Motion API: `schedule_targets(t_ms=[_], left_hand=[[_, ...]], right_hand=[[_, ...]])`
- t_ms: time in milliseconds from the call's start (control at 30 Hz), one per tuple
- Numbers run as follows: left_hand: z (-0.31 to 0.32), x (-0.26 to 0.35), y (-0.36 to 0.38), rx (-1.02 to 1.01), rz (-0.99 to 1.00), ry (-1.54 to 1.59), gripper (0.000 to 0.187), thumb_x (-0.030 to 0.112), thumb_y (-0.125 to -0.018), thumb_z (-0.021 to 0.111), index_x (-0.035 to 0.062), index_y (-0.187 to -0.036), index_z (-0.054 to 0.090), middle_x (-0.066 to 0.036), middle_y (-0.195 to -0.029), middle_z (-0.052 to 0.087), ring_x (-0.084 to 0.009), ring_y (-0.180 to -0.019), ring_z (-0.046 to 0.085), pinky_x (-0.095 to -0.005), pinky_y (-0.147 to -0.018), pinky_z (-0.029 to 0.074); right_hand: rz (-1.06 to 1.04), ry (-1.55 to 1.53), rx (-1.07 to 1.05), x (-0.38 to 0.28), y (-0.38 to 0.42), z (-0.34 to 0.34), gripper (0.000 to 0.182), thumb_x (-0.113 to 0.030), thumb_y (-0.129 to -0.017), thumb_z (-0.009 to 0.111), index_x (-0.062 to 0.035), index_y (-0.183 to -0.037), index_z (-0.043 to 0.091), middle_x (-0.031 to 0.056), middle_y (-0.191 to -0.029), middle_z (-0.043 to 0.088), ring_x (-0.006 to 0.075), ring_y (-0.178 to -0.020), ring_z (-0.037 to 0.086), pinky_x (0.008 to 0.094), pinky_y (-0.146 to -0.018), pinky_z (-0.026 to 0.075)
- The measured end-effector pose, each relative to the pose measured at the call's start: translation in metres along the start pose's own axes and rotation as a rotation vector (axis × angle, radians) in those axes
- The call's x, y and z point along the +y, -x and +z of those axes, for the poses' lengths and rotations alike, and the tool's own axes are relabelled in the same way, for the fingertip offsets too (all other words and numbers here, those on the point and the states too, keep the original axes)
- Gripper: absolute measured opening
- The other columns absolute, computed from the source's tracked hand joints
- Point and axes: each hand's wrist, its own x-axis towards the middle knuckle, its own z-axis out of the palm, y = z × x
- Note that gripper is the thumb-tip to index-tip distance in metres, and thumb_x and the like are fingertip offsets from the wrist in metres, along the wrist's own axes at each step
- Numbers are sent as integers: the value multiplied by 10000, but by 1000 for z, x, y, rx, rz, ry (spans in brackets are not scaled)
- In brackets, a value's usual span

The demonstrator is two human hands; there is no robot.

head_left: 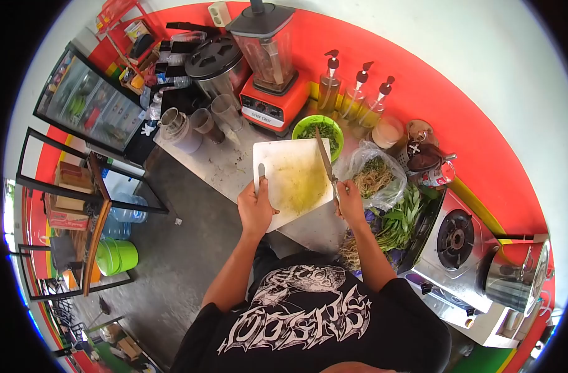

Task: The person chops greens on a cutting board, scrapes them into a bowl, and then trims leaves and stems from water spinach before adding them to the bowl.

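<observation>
My left hand (256, 207) grips the left edge of a white cutting board (284, 158), near its handle slot. Green stains mark the middle of the board, which is lifted at the counter's edge. In my right hand (349, 202) is a knife (325, 155), its blade pointing away from me along the board's right edge. Just beyond the board sits a bright green bowl (339, 127) holding chopped green leaves (315, 128). To the right of my right hand, a clear plastic bag (393, 183) contains roots or stems, and leafy greens (403, 217) with roots lie below it.
A red blender (271, 109), a steel pot with black lid (215, 62) and plastic cups (227, 112) stand at the back left. Pump bottles (352, 99) line the red wall. On the right are a gas stove (446, 255) and large pot (517, 280).
</observation>
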Motion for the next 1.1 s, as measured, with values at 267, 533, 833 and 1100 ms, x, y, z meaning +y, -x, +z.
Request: schedule_targets(t_ms=[267,533,833,1100], left_hand=[[1,1,-5,21,-13,38,281,207,-1063,543,-23,-950,657,13,-556,502,-48,-440,481,-265,-434,500],[-6,0,-6,-37,-27,33,301,206,-1068,527,-59,-1054,669,-29,-654,589,-66,-475,529,-278,-455,535],[-4,-3,-1,-22,33,-41,305,199,-1070,515,-67,-1060,665,-58,-665,617,-91,-458,553,-292,-449,527],[-3,-2,5,10,44,-40,289,188,-1067,522,-62,-1036,663,-46,-616,595,-89,-448,545,-298,-447,515]], right_hand=[[33,75,-20,8,30,-24,270,-313,-1047,546,-63,-954,503,44,-582,540,130,-350,440,301,-354,347],[-260,118,177,16,0,-39,230,-202,-991,633,-10,-1105,580,61,-744,631,137,-576,556,289,-532,439],[-458,212,163,-34,-67,2,357,-117,-919,672,24,-1241,611,236,-1108,706,356,-1027,694,401,-901,523],[-664,569,242,-21,-101,27,462,-54,-899,592,-56,-1360,558,216,-1198,613,442,-1036,625,510,-864,521]])
